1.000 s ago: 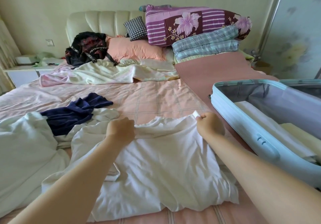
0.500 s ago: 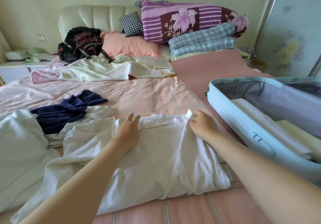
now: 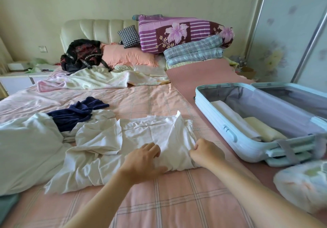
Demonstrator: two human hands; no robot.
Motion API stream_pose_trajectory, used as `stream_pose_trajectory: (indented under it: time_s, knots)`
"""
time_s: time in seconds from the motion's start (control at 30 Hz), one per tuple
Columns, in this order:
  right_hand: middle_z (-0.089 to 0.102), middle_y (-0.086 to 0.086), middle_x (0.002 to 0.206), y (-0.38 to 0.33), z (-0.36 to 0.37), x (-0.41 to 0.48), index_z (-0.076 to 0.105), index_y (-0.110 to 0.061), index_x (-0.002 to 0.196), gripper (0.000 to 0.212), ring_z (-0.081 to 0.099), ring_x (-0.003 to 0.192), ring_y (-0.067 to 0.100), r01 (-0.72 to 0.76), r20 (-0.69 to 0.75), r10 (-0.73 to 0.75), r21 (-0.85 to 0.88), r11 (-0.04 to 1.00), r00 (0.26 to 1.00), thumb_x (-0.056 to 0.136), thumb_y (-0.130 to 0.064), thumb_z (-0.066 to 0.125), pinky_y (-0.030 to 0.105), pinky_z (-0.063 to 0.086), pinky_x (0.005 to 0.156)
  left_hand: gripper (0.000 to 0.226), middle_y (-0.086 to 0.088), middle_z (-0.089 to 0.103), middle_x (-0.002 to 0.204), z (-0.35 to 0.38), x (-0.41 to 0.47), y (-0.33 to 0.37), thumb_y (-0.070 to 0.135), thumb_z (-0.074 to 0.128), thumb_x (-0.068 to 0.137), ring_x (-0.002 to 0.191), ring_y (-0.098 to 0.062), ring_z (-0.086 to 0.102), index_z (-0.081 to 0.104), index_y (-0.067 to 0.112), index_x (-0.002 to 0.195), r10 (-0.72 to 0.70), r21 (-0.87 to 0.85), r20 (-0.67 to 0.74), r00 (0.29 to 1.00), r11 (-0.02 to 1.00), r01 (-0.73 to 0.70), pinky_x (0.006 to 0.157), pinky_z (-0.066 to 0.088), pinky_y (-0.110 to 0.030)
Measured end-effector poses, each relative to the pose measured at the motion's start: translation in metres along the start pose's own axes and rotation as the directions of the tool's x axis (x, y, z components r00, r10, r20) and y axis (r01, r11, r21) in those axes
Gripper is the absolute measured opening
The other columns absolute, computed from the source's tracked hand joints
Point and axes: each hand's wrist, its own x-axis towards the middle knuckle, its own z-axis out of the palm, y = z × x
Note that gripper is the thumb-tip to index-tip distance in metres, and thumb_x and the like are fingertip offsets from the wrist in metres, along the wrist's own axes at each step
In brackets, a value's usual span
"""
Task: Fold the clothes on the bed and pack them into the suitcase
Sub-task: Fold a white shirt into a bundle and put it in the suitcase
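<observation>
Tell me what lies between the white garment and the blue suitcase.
Only bare bedding, in the head view: a strip of checked sheet and the plain pink mat under the suitcase. The right hand grips the white garment there.

Left hand (image 3: 141,160) (now flat) and right hand (image 3: 206,152) withdrew down the white garment (image 3: 155,135) to its near edge.

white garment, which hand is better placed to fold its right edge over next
Probably right: the right hand grips the white garment at its right edge; the left hand lies flat on it, suited to pinning it.
</observation>
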Motion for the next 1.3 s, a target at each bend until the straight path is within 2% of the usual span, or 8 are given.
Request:
stream_pose_trajectory:
  time_s: [0.27,0.43,0.57,0.7,0.83,1.07,1.17,1.3]
  knots:
    - [0.066,-0.002,0.088,0.059,-0.009,-0.009,0.055,-0.02,0.087,0.012,0.06,0.083,0.024,0.11,-0.333,-0.066,0.114,0.987,0.941,0.092,-0.014,0.063,0.036,0.05,0.071,0.056,0.008,0.051,0.138,-0.013,-0.031,-0.016,0.028,0.06,0.09,0.121,-0.019,0.054,0.041,0.029,0.143,-0.147,0.07,0.222,0.964,0.988,0.135,0.095,0.048,-0.035]
    - [0.06,0.002,0.111,0.049,0.008,-0.018,0.061,-0.02,0.109,0.028,0.058,0.105,0.027,0.22,-0.278,-0.316,-0.328,0.919,0.907,0.083,-0.011,0.058,0.035,0.044,0.084,0.068,0.011,0.044,0.145,-0.018,-0.032,-0.004,0.003,0.048,0.087,0.123,-0.018,0.055,0.036,0.035,0.145,-0.192,0.224,0.299,0.935,0.966,0.127,0.091,0.049,-0.032]
    - [0.029,0.006,0.158,0.03,0.021,-0.03,0.038,-0.024,0.15,0.079,0.024,0.148,0.029,0.467,0.034,-0.481,-0.307,0.829,0.876,0.072,-0.019,0.049,0.04,0.021,0.121,0.066,0.014,0.046,0.147,-0.018,-0.034,-0.001,-0.007,0.043,0.089,0.129,-0.01,0.05,0.049,0.032,0.142,-0.229,0.117,0.263,0.937,0.972,0.205,0.1,0.039,-0.021]
    - [0.06,0.001,0.116,0.022,0.013,-0.035,0.059,-0.021,0.128,0.058,0.055,0.114,0.028,0.489,0.054,-0.508,-0.373,0.788,0.86,0.082,0.011,0.045,0.033,0.044,0.081,0.052,0.008,0.067,0.119,-0.037,-0.039,0.002,-0.004,0.048,0.088,0.113,-0.014,0.062,0.067,0.032,0.12,-0.253,0.044,0.317,0.914,0.967,0.253,0.09,0.045,-0.018]
    - [0.039,-0.007,0.07,0.01,-0.022,-0.048,0.041,-0.02,0.065,0.027,0.05,0.078,0.025,0.483,0.211,-0.437,-0.467,0.74,0.874,0.08,0.0,0.05,0.029,0.034,0.06,0.046,0.006,0.066,0.11,-0.073,-0.032,0.025,0.005,0.041,0.092,0.096,-0.016,0.061,0.067,0.031,0.12,-0.34,0.123,0.573,0.745,0.935,0.331,0.077,0.046,-0.022]
    - [0.067,0.002,0.081,0.007,-0.06,-0.076,0.068,-0.013,0.085,0.027,0.061,0.07,0.022,0.172,0.738,0.171,-0.364,0.915,0.653,0.084,-0.031,0.049,0.031,0.046,0.074,0.051,-0.003,0.057,0.139,-0.097,-0.04,0.068,-0.003,0.052,0.093,0.124,-0.022,0.055,0.057,0.02,0.139,-0.107,-0.079,0.961,0.253,0.775,0.627,0.102,0.049,-0.045]
    - [0.076,-0.001,0.079,0.005,-0.065,-0.073,0.077,-0.017,0.08,0.037,0.065,0.061,0.017,0.1,0.689,0.032,-0.151,0.983,0.724,0.083,-0.034,0.044,0.027,0.044,0.069,0.027,0.002,0.071,0.119,-0.09,-0.035,0.066,0.021,0.06,0.094,0.103,-0.02,0.068,0.07,0.02,0.119,-0.09,-0.212,0.911,0.403,0.735,0.644,0.081,0.051,-0.027]
    - [0.07,-0.005,0.099,0.01,-0.05,-0.048,0.069,-0.021,0.086,0.024,0.063,0.083,0.015,0.289,0.13,-0.287,0.001,0.957,0.949,0.089,-0.022,0.046,0.027,0.05,0.074,0.033,0.006,0.068,0.114,-0.069,-0.017,0.051,0.006,0.046,0.097,0.098,-0.014,0.067,0.071,0.023,0.109,-0.33,-0.17,0.514,0.791,0.865,0.471,0.072,0.043,-0.016]
